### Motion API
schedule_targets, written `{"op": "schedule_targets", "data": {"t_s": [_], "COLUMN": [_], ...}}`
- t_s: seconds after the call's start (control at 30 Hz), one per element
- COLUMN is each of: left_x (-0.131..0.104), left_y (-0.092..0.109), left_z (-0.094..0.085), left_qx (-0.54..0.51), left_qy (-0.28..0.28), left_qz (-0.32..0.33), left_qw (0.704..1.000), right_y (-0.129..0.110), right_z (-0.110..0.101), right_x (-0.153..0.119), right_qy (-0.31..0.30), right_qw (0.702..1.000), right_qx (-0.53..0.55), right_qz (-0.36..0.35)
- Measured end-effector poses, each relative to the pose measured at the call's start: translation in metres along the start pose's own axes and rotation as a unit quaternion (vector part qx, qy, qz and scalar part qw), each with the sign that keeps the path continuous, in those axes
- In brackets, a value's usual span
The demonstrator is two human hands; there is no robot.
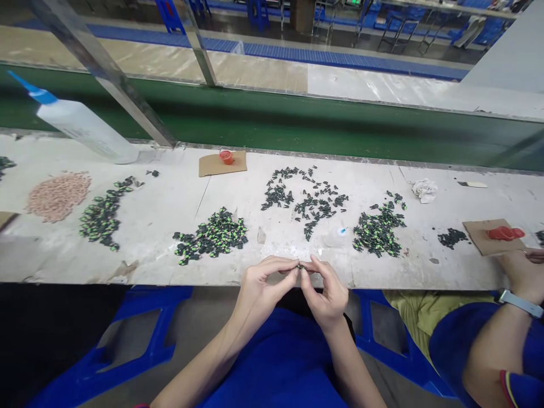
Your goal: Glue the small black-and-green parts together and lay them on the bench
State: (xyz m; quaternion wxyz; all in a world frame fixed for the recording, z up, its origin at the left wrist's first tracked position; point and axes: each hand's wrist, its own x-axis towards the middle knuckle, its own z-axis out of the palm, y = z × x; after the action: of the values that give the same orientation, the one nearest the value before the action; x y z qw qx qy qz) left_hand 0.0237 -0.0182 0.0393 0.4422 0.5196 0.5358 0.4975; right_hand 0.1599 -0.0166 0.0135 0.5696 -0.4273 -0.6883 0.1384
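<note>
Small dark piece [300, 266] w/ a bit of green sits lower ctr of the head view, pinched btwn thumbs & fingertips of both hands: left hand [270, 277] on its left side, right hand [326, 286] on its right, at the near edge of the desk [148, 238].

Nearest stuff: green-marked pile [215, 233] left of ctr, loose black bits [321, 205] scattered just above ctr, second green-marked pile [379, 228] to the right, w/ a small clear bottle [332, 238] btwn the hands & that pile.

Upper ctr: red cup [226, 157] on cardboard [209, 165]. Left side: pink pile [59, 195], third green-marked pile [101, 218] beside it, big white bottle [87, 129] w/ blue nozzle, tilted, upper left. Right side: crumpled tissue [425, 190], small black pile [452, 238], another person's hand [521, 272] near the frame edge, watch [521, 303] on the wrist.
</note>
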Motion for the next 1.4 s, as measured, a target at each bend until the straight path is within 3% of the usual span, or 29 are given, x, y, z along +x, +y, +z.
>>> {"op": "schedule_targets", "data": {"t_s": [0.23,0.47,0.6,0.77,0.87,1.0,1.07,1.23,1.4], "left_x": [-0.001,0.003,0.005,0.01,0.02,0.035,0.038,0.041,0.048], "left_y": [0.006,0.005,-0.002,-0.011,-0.017,-0.036,-0.046,-0.064,-0.067], "left_z": [0.0,0.0,0.011,0.017,-0.001,-0.042,-0.06,-0.079,-0.083], "left_qx": [0.026,0.058,0.061,0.084,0.167,0.338,0.403,0.461,0.455], "left_qy": [-0.014,-0.031,-0.042,-0.093,-0.077,0.067,0.108,0.129,0.101], "left_qz": [0.064,0.112,0.118,0.091,0.117,0.136,0.124,0.135,0.152], "left_qw": [0.998,0.992,0.99,0.988,0.976,0.929,0.9,0.868,0.872], "right_y": [0.004,0.007,0.006,0.018,0.04,0.065,0.07,0.069,0.071], "right_z": [-0.015,-0.007,-0.013,-0.039,-0.062,-0.082,-0.081,-0.048,-0.024], "right_x": [0.004,-0.005,0.0,0.0,-0.002,0.005,0.01,0.013,0.015], "right_qy": [-0.081,-0.048,-0.038,-0.026,0.057,0.152,0.131,-0.036,-0.046], "right_qw": [0.996,0.989,0.996,0.996,0.982,0.944,0.944,0.965,0.973], "right_qx": [0.01,0.066,0.023,-0.068,-0.168,-0.268,-0.278,-0.238,-0.187], "right_qz": [0.028,0.125,0.08,0.056,0.07,0.121,0.118,0.106,0.123]}}
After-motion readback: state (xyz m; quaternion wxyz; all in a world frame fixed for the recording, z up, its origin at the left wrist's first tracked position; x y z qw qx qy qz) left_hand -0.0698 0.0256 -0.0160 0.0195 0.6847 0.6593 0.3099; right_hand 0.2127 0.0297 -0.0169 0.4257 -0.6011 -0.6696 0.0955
